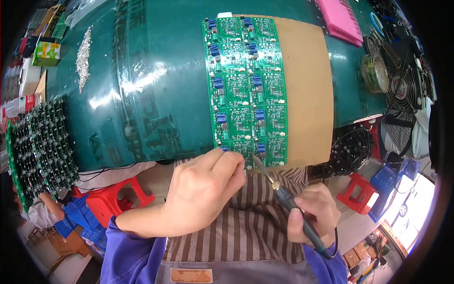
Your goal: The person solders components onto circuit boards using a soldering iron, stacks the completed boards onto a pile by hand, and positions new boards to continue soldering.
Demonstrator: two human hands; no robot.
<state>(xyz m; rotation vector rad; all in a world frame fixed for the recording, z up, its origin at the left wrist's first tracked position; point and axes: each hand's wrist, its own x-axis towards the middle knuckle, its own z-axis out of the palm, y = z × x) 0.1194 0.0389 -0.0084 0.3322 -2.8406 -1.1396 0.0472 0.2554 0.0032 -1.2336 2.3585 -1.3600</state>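
A panel of green circuit boards point(246, 90), each with blue and dark parts, lies on a tan board point(305, 94) on the green-topped table. My right hand point(316, 213) grips the dark handle of a soldering iron point(286, 196). Its tip reaches up and left to the panel's near end, at or just over a board there. Left of that tip, my left hand point(205, 189) has its fingers curled together over the panel's near left corner. What those fingers pinch, if anything, is hidden behind the hand.
Stacked circuit boards point(42, 146) stand at the table's left edge. A line of small silvery pieces point(84, 59) lies far left. Pink foam point(339, 20), a tape roll point(374, 73) and a fan point(402, 90) sit right. Red stools point(109, 201) stand below.
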